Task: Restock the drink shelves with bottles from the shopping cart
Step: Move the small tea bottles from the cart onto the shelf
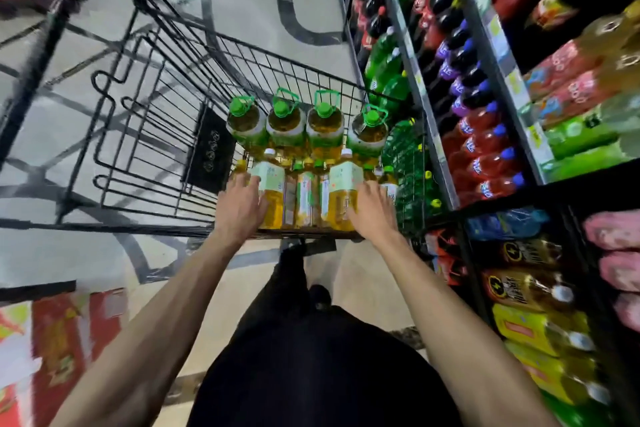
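Rightward, drink shelves packed with red, purple and green bottles flank the wire shopping cart; four green-capped jugs line its far end. Upright in the cart's near end, two amber white-capped bottles are gripped: left hand curls round the left bottle, right hand round the right bottle. Pale green labels, print unreadable.

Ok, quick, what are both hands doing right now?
Left hand: grips the left white-capped bottle.
Right hand: grips the right white-capped bottle.
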